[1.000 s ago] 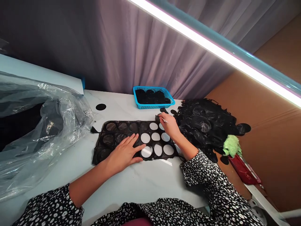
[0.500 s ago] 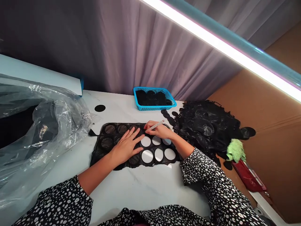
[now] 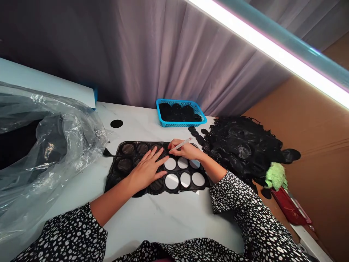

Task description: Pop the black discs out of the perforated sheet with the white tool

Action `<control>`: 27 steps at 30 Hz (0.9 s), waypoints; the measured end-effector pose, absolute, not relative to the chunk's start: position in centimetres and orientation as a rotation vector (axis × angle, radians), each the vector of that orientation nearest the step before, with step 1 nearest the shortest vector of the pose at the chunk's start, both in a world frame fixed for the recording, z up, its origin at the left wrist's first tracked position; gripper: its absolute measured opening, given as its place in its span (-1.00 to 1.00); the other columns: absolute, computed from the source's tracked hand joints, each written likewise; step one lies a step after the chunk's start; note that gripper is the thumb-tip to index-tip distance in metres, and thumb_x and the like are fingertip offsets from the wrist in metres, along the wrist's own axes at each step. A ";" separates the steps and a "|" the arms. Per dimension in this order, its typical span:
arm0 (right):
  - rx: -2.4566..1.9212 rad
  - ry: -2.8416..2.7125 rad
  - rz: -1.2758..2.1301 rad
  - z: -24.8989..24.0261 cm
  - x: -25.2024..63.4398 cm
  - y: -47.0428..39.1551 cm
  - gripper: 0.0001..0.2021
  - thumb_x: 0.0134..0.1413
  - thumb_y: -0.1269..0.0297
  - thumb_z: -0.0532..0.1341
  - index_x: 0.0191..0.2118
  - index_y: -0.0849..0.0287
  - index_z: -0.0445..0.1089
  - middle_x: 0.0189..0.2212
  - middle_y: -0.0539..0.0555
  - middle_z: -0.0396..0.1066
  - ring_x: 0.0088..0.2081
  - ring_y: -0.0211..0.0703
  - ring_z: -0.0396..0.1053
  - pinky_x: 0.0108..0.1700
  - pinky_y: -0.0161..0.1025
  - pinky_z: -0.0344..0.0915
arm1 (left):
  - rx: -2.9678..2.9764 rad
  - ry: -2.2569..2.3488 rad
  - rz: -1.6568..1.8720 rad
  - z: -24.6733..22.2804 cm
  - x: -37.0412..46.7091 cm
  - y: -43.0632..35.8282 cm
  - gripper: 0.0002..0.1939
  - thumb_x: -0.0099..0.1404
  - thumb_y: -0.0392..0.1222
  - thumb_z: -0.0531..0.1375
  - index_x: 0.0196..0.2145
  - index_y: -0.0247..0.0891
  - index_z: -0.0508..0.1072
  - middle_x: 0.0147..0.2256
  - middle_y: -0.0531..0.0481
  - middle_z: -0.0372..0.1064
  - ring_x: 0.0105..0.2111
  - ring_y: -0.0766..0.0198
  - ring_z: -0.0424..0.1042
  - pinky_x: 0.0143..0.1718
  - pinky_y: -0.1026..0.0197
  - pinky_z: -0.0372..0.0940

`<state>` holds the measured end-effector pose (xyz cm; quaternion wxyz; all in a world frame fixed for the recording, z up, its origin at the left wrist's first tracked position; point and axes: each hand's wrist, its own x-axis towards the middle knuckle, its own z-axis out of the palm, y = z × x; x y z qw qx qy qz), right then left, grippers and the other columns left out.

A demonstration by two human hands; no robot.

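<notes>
Black die-cut sheet at table center looks thin, floppy & light, so we pin it w/ left hand spread flat while right hand, at 2 o'clock, pinches a slim white tool.

Left hand flat on black sheet; right hand holds thin tool above it

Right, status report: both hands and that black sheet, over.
Left hand flat on black sheet. Right hand grips thin white tool over it. Scrap pile beside, not blocking.
</notes>
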<state>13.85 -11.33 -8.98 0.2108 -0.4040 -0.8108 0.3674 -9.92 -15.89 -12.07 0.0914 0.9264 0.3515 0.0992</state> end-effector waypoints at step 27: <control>-1.316 -2.127 0.538 -8.8 10.4 -10.8 -0.92 0.18 0.39 0.10 -0.31 0.16 0.33 -0.29 0.10 0.50 -0.29 -0.16 0.39 -0.21 -0.26 0.24 | 2.767 1.090 0.387 -11.7 -14.0 -16.3 -0.46 0.49 0.10 -0.03 0.27 -0.23 0.23 0.33 -0.18 0.02 0.34 0.02 -0.01 0.31 -0.08 -0.02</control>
